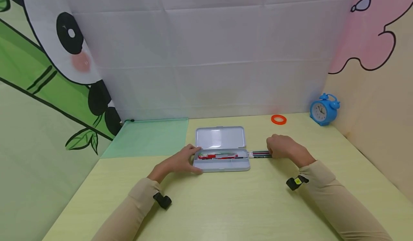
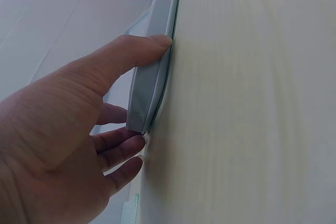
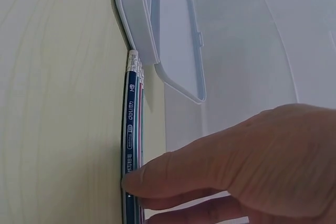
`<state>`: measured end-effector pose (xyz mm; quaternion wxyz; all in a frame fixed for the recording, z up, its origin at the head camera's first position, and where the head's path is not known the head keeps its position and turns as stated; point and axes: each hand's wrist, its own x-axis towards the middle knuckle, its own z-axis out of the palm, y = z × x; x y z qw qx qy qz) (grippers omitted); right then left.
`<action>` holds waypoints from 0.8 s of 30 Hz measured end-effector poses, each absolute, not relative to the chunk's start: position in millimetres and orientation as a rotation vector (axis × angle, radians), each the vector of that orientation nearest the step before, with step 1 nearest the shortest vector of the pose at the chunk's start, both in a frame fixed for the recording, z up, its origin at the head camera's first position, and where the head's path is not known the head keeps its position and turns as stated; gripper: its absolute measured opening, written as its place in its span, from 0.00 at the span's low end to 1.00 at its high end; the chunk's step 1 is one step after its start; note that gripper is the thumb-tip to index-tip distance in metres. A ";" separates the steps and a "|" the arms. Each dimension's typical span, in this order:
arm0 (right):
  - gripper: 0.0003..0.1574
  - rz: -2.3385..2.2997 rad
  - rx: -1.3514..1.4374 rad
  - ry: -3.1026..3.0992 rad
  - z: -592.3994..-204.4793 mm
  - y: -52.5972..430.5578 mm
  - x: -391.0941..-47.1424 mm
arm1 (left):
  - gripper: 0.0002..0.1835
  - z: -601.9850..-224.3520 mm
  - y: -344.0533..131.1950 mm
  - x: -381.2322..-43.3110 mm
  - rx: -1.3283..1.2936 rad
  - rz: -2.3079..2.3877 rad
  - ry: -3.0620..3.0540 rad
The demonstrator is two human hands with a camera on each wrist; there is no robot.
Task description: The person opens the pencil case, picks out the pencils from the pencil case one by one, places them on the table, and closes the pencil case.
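An open metal pencil case lies on the table with its lid folded back. Inside are several pens, some with red parts. My left hand holds the case by its left end, the thumb on the front side and the fingers around the end and back. Beyond the right end, a small bundle of striped pencils lies on the table, pinched by my right hand. In the right wrist view the white eraser ends of the pencils point at the case and sit right by its wall.
A pale green mat covers the back left of the table. Behind the right hand lies an orange-red ring, and a blue alarm clock stands at the back right corner. A white cloth hangs along the back.
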<state>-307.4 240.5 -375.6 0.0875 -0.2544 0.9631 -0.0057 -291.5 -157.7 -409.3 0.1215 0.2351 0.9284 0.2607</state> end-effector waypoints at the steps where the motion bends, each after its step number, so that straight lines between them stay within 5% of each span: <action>1: 0.04 -0.017 -0.762 2.871 -375.7 240.4 -307.7 | 0.53 -409.5 -157.9 -291.7 0.688 0.760 2.712; 24: 0.06 0.023 -0.803 2.889 -378.6 240.9 -311.2 | 0.53 -411.6 -158.8 -293.0 0.700 0.758 2.715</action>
